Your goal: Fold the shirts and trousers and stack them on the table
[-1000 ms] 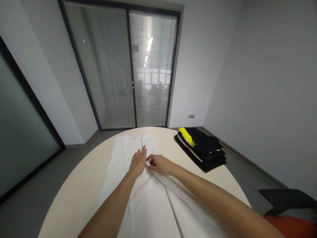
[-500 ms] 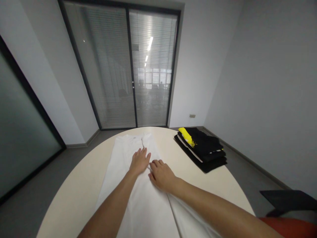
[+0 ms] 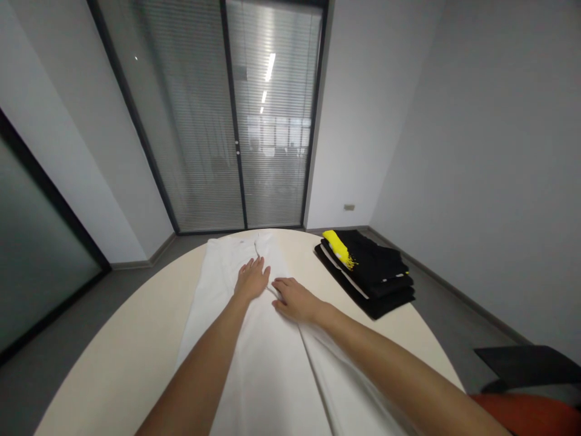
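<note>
White trousers [image 3: 267,369] lie lengthwise on the table, the waistband at the far end and the legs running toward me. My left hand [image 3: 252,280] rests flat on the upper part, its fingers stretched out and slightly spread. Just to its right, my right hand [image 3: 297,300] has its fingers bent and closed on the fabric, where a small fold is raised between the two hands. A long gap or crease runs down from beneath my right wrist. My right forearm covers part of one leg.
A round cream table [image 3: 131,339] bears the trousers. Toward its right side sits a stack of folded black clothes [image 3: 372,260], with a yellow patch on top. A chair with a red seat [image 3: 517,412] stands at the lower right. Beyond are glass panels with blinds [image 3: 200,133].
The view has tilted and shifted slightly. My right hand has moved a little away from me along the fabric; my left hand stays flat on the trousers.
</note>
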The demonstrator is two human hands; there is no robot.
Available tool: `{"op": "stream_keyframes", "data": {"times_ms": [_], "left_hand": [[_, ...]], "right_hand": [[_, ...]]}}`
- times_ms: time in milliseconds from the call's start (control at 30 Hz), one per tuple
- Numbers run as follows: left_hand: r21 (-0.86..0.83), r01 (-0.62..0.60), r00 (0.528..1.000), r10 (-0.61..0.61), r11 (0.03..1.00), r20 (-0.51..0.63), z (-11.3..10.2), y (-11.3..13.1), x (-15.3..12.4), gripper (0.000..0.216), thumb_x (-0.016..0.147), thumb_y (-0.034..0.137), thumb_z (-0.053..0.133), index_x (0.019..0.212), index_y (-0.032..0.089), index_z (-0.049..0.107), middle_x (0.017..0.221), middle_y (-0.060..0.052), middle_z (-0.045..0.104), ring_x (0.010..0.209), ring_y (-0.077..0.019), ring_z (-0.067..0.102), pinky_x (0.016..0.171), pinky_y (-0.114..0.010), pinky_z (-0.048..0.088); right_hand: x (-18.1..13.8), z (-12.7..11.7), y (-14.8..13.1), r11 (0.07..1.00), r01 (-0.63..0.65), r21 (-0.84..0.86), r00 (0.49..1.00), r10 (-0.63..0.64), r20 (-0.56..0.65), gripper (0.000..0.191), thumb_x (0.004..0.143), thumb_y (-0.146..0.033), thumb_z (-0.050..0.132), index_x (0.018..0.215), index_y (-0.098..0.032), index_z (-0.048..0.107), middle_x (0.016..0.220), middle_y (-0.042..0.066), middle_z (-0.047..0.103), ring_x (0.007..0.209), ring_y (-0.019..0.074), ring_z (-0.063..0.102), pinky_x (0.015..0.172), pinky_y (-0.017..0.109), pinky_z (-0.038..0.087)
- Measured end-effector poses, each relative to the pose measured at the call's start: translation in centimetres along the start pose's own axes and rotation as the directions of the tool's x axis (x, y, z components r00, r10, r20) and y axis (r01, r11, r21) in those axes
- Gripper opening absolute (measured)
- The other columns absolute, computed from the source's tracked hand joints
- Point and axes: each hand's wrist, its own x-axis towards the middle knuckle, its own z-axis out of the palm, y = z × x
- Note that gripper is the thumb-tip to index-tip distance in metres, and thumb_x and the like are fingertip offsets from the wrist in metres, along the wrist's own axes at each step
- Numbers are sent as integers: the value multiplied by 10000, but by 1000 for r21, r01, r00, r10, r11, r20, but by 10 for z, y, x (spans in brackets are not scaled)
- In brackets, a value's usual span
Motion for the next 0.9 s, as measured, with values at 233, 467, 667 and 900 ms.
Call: {"op": "stream_keyframes", "data": {"times_ms": [233, 467, 667, 900], "left_hand": [[-57, 19, 1000, -19, 998, 8, 5, -2, 13, 614, 1007, 484, 275, 1509, 148, 382, 1582, -99, 368, 1469, -297, 302, 1185, -477, 234], [-125, 40, 999, -38, 991, 13, 0, -2, 9, 672, 970, 492, 379, 1536, 134, 329, 1595, -115, 331, 1478, -296, 291, 1192, -455, 242], [-161, 38, 999, -37, 986, 11, -1, -2, 8, 685, 925, 429, 473, 1529, 134, 344, 1586, -120, 346, 1478, -307, 286, 1193, -457, 241], [-192, 38, 999, -40, 981, -7, -4, -1, 7, 709, 876, 299, 528, 1531, 110, 335, 1577, -125, 366, 1464, -288, 324, 1196, -405, 260]], "right_hand": [[-41, -30, -12, 952, -275, -133, 959, 281, 28, 416, 830, -243, 619, 1221, -114, 553, 1210, 193, 592, 1097, 313, 589, 883, 393, 474], [-85, -71, -30, 914, -304, -270, 850, 388, 357, 458, 885, -270, 561, 1294, -77, 488, 1067, 235, 686, 990, 381, 678, 766, 418, 480], [-112, -104, -32, 976, -214, -37, 877, 209, 433, 436, 897, -258, 543, 1309, -123, 506, 1031, 174, 703, 909, 294, 682, 723, 353, 467], [-110, -85, -50, 752, -265, 604, 701, -280, 656, 939, 773, -387, 762, 1540, -209, 250, 888, -6, 660, 677, 118, 616, 642, 209, 485]]}}
